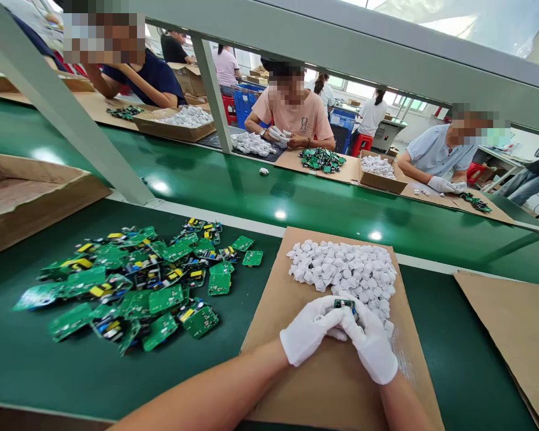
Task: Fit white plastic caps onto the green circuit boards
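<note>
Both my hands wear white gloves and meet over a brown cardboard sheet [305, 383]. My left hand [308, 335] and my right hand [371, 344] are closed together around a small green circuit board [344, 304] that sits in a white plastic part. Just beyond my fingers lies a heap of several white plastic housings [345, 269] on the same cardboard. To my left a wide pile of green circuit boards [135, 281] with yellow and blue components is spread on the dark green table.
A green conveyor belt [251, 185] runs across behind a grey frame post [67, 114]. Three people sit opposite with their own boards and white parts. An open cardboard box [31, 197] stands far left, another cardboard sheet [512, 323] at right.
</note>
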Tool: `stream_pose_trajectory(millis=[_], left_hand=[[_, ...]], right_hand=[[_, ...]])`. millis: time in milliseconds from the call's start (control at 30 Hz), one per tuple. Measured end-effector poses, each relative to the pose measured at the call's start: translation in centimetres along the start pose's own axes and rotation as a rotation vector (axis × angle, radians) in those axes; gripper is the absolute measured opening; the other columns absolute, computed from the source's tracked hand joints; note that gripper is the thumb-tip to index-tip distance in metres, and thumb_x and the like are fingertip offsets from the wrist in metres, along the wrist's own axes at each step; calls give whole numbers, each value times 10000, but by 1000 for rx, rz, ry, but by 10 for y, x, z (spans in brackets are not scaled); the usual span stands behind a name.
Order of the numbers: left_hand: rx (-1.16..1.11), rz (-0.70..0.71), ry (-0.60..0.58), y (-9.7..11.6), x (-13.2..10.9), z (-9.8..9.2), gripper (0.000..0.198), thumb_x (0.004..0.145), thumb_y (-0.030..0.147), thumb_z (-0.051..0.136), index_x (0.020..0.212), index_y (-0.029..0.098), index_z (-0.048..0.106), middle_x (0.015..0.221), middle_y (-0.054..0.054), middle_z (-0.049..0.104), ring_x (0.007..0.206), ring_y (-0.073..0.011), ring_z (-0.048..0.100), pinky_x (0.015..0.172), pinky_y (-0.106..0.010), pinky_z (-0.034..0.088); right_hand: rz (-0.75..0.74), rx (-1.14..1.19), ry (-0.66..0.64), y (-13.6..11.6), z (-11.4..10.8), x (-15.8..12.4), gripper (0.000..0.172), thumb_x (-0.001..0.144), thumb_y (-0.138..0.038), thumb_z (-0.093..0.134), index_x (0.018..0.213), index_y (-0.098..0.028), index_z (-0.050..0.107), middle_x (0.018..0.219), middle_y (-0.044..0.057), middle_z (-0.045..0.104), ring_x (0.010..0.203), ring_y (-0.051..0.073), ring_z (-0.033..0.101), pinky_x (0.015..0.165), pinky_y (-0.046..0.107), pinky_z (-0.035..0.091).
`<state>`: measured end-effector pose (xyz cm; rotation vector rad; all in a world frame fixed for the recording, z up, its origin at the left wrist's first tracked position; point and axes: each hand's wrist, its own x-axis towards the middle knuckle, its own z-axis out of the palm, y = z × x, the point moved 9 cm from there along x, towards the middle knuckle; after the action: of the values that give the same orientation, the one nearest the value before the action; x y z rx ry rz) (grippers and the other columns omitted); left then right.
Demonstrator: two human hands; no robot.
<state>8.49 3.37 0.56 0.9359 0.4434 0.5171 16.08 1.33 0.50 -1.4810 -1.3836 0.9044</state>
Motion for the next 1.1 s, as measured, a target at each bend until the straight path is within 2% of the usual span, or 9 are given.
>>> stream_pose_trajectory(millis=[67,133,267,433,533,600,700,900,1100], left_hand=[[29,-30,22,-2,0,-2,266,772,360,557,886,126,612,737,-51,601,683,-127,564,654,-261,479],[47,-29,22,-4,1,-2,279,780,380,541,887,130,602,744,-49,592,699,-129,564,649,-258,479],[96,15,30,-8,2,-3,346,698,395,639,911,129,575,758,-50,589,709,-150,572,589,-243,469],[116,15,74,-12,3,-8,324,704,394,638,872,122,588,706,-46,598,663,-137,565,544,-223,455],[18,-38,41,-14,4,-9,339,707,373,650,935,129,594,776,-64,617,710,-144,590,609,-240,477],[-131,-100,-28,-16,3,-4,383,711,361,654,1019,146,581,861,-79,613,770,-159,608,662,-262,486],[-299,-169,-103,-21,1,2,361,703,321,673,1007,141,594,895,-80,589,786,-163,623,663,-252,488],[-449,-190,-67,-36,-1,1,365,739,301,644,1073,196,543,870,-33,581,683,-142,645,587,-236,495],[-491,-215,-67,-46,-3,2,275,783,328,592,997,175,516,801,-28,614,650,-139,657,546,-207,491]], right_hand=[[-17,63,-39,-1,0,1,461,858,-455,457,1251,-220,509,1229,66,576,1155,245,500,1010,404,364],[-11,75,-3,2,-4,1,480,849,-489,447,1232,-212,532,1232,72,575,1155,253,499,1020,420,346],[98,-12,94,13,-10,0,389,834,-417,504,1152,-218,606,1094,66,662,996,248,604,906,384,467],[84,53,45,13,-5,-1,406,846,-408,490,1182,-199,582,1088,67,663,975,238,611,894,377,476],[73,11,68,14,-7,0,416,839,-416,506,1194,-209,573,1131,65,643,1047,248,573,955,401,425],[68,20,104,16,-11,0,414,861,-448,449,1170,-214,592,1149,64,633,1095,250,544,991,416,389],[63,36,148,16,-16,-1,459,884,-493,365,1136,-204,617,1133,74,642,1101,255,541,1006,444,368],[9,-5,133,7,-15,-3,494,896,-498,323,1214,-196,550,1188,76,608,1113,245,535,987,425,400],[-87,-140,145,-5,-14,-6,457,858,-418,479,1272,-222,486,1062,52,675,989,226,618,859,358,513]])
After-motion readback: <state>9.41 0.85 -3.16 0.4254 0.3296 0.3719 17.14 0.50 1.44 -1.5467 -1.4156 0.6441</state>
